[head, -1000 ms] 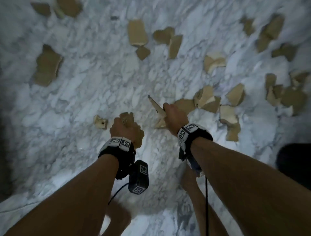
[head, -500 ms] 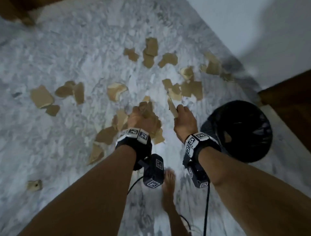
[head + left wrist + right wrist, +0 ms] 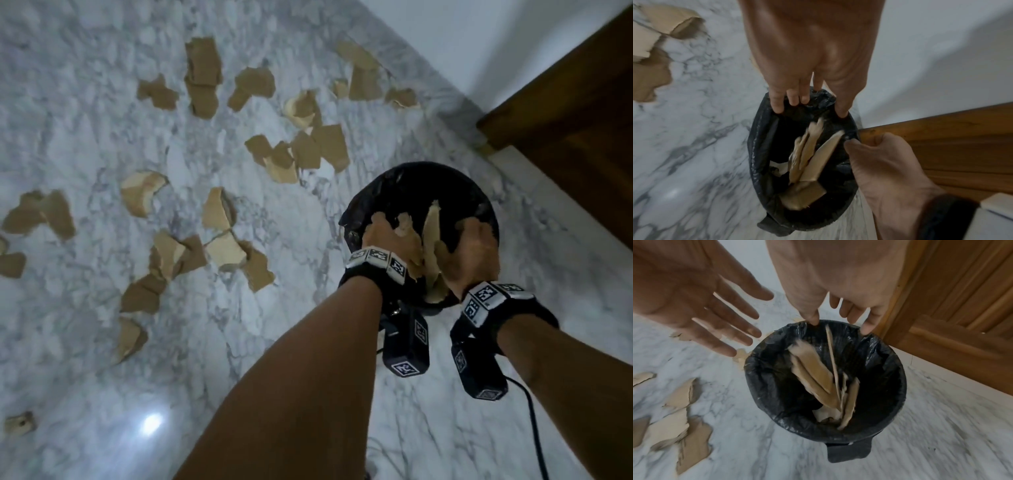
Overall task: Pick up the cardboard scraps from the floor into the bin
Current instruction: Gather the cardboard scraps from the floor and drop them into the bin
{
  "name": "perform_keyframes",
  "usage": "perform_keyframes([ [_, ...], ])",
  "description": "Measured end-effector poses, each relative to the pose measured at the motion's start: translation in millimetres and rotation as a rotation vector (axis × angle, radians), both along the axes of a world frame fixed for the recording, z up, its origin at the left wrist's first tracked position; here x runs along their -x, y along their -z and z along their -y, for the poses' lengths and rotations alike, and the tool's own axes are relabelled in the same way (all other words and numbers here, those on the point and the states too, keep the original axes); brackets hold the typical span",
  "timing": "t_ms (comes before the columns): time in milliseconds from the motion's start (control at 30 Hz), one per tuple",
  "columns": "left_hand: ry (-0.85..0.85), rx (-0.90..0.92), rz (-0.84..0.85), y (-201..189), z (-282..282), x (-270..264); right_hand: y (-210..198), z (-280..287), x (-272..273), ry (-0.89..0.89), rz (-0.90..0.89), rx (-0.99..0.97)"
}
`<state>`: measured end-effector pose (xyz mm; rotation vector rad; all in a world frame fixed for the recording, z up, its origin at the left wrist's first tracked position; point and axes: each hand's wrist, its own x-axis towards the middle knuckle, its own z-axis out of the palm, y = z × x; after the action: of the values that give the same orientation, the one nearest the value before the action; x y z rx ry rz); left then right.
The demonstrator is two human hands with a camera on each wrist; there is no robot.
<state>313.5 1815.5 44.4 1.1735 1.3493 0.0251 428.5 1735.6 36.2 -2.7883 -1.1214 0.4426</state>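
Note:
A black bin [image 3: 411,171] lined with a black bag stands on the marble floor near the wall. Both my hands hover over its mouth. My left hand [image 3: 387,240] has straight, spread fingers [image 3: 729,331] and holds nothing. My right hand [image 3: 476,253] is also spread, its fingertips [image 3: 865,329] just above the rim [image 3: 760,386]. Several brown cardboard scraps [image 3: 813,378] are dropping between the hands into the bag, blurred in the left wrist view [image 3: 809,154]. More torn scraps [image 3: 222,250] lie scattered over the floor to the left.
A brown wooden door [image 3: 565,113] and a white wall [image 3: 462,31] stand close behind and right of the bin. Scraps reach up to the bin's left side [image 3: 680,423]. One small piece [image 3: 19,423] lies far left. A cable [image 3: 534,428] hangs from my right wrist.
Both hands carried gripped scraps from the floor rightward to over the bin. They have opened, and the scraps are falling into the bag.

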Motion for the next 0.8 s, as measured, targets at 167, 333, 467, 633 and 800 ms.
perform_keyframes([
  [167,-0.046,0.019,-0.073,25,-16,54,11,-30,48,-0.083,0.016,-0.003],
  [333,-0.113,0.027,-0.219,60,-43,177,31,-80,145,-0.292,-0.053,-0.016],
  [467,-0.212,0.018,-0.346,97,-58,304,69,-109,258,-0.444,-0.192,-0.061],
  [633,-0.226,0.056,-0.483,164,-44,456,145,-127,402,-0.664,-0.267,0.087],
  [800,-0.24,0.035,-0.579,246,-12,565,239,-138,517,-0.969,-0.29,0.232],
])
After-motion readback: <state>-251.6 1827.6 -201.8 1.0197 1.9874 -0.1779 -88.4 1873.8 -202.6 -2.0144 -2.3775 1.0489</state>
